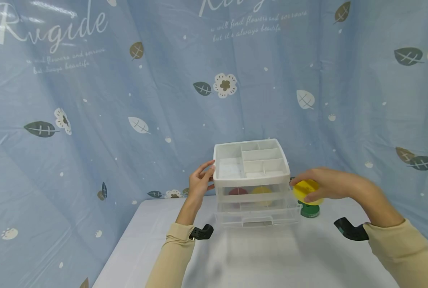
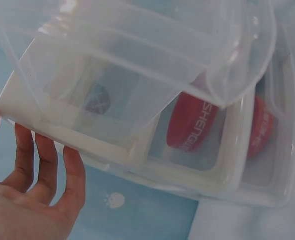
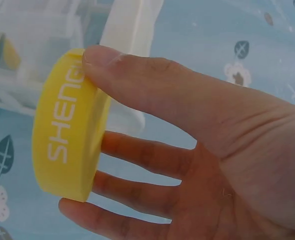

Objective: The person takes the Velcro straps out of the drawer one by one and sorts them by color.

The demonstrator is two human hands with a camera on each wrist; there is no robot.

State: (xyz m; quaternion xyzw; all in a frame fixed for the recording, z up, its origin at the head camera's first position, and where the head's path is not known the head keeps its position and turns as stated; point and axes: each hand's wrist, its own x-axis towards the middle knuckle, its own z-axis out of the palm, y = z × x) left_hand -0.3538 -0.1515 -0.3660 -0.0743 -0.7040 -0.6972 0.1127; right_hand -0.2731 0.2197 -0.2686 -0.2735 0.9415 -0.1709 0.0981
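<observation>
My right hand [image 1: 327,184] pinches a yellow round disc [image 3: 62,125] with white lettering, thumb on one edge and fingertips along the other side. In the head view the disc overlaps a green disc [image 1: 310,211] on the table, beside the drawer organizer's right side. My left hand [image 1: 198,182] touches the upper left side of the white and clear plastic organizer [image 1: 251,182], its fingertips [image 2: 73,157] at the rim. Through the clear drawer front a red disc [image 1: 238,193] and another yellow disc [image 1: 261,195] show. The lowest clear drawer [image 1: 232,220] juts out toward me.
The organizer's top tray [image 1: 228,166] has several compartments. It stands near the back of a white-covered table [image 1: 156,236]. A blue curtain [image 1: 109,92] printed with leaves and flowers hangs close behind.
</observation>
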